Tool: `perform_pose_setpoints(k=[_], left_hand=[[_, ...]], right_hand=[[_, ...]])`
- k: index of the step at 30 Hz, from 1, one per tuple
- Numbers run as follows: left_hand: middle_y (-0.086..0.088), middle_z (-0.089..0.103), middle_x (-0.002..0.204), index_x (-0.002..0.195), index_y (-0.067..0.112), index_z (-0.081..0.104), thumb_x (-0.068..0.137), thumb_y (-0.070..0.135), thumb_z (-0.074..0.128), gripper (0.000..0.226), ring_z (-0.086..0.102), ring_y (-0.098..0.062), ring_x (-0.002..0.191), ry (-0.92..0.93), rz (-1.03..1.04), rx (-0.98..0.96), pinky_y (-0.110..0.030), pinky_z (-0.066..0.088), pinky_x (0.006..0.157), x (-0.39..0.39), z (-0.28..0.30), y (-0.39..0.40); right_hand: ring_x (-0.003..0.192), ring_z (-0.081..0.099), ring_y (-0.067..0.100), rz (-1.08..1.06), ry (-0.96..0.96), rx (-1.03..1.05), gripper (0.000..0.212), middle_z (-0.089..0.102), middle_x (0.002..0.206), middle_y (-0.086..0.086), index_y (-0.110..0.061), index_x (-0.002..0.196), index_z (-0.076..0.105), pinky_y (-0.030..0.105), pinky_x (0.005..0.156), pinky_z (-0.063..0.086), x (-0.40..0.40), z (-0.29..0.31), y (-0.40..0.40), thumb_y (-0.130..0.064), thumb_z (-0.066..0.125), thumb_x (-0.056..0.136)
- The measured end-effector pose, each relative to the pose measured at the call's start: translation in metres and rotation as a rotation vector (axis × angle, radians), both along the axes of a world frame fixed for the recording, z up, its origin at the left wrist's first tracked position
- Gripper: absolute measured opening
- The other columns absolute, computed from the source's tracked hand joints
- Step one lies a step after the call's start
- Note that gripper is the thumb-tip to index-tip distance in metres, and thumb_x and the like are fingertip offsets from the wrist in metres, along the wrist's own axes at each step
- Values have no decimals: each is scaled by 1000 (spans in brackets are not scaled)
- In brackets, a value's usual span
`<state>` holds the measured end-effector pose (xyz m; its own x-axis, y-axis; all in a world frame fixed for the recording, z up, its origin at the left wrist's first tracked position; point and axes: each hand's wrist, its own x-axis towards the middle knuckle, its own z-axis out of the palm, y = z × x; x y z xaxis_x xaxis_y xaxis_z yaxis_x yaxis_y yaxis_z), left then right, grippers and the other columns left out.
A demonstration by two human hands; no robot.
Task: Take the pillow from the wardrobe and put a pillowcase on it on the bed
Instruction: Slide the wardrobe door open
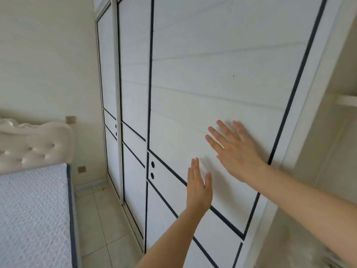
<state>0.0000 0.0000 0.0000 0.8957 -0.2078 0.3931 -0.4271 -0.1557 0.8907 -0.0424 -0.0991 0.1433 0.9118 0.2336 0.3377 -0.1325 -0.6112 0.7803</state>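
A white wardrobe with dark-lined sliding doors [193, 74] fills most of the view. My right hand [235, 149] lies flat with fingers spread on the nearest door panel. My left hand [199, 188] is raised edge-on just below it, fingers straight and together, close to the same door and holding nothing. At the right edge the wardrobe stands open, showing a white shelf [347, 100] inside. The bed [32, 213] with a white textured mattress lies at the lower left. No pillow or pillowcase is in view.
A padded white headboard [32, 146] stands against the far wall, with two wall sockets [70, 119] near it. A narrow strip of tiled floor [104, 225] runs between the bed and the wardrobe.
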Motion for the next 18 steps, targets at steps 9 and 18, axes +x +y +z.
perform_pose_setpoints(k=[9,18], left_hand=[[26,-20,157,153,41,-7,98,61,19,64,-22,1,144,104,-66,-111,-31,-7,120,33,-15,-35],[22,-21,157,154,37,-9,103,50,24,62,-21,-7,147,76,-22,-97,-31,-8,119,62,-13,-30]], right_hand=[[143,-26,38,-113,-16,-162,64,-26,159,8,-16,151,-18,60,110,-21,18,-8,-9,-47,10,101],[145,-24,37,-105,-23,-191,63,-23,160,7,-18,151,-17,60,110,-20,47,-5,4,-46,9,101]])
